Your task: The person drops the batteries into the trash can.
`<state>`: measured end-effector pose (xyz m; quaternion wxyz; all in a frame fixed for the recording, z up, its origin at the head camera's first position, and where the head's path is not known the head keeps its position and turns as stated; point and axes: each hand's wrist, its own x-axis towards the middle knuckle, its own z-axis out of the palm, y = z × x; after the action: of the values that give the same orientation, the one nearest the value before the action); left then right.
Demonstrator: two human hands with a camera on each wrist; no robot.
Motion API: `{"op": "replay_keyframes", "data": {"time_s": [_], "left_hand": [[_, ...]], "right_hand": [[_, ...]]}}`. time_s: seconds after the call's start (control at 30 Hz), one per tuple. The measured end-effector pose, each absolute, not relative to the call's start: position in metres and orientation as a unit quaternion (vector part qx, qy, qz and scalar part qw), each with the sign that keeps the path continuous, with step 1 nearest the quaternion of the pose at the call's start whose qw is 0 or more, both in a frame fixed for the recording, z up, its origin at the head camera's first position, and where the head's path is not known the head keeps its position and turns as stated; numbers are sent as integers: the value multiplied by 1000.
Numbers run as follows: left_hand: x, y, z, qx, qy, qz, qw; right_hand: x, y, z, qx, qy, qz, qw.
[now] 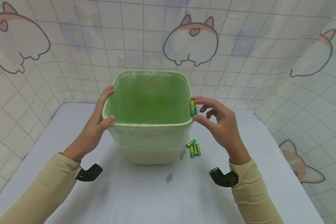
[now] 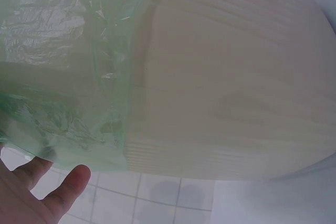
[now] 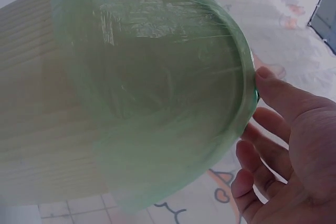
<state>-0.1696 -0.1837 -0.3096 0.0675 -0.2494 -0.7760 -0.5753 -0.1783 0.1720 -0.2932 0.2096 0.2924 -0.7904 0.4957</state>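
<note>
Now right hand pinches battery upright at bin rim; left hand grips rim.

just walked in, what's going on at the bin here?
A person stands at a white table with a cream bin lined with a green plastic bag. The left hand grips the bin's near-left rim. The right hand pinches a green-and-yellow battery upright between thumb and forefinger, right at the bin's right rim. Three more batteries lie on the table beside the bin's base.
</note>
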Motion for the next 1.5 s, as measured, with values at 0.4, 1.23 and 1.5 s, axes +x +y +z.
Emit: {"op": "replay_keyframes", "data": {"time_s": [0.4, 1.23, 1.5], "left_hand": [[-169, -184, -309, -251, -778, -572, 70], [-169, -183, -309, -249, -776, -575, 69], [-169, -183, -310, -253, -773, -577, 71]], "right_hand": [[-180, 172, -294, 292, -794, 493, 203], [-179, 182, -301, 287, -792, 491, 221], [-178, 189, -307, 270, -806, 478, 223]]}}
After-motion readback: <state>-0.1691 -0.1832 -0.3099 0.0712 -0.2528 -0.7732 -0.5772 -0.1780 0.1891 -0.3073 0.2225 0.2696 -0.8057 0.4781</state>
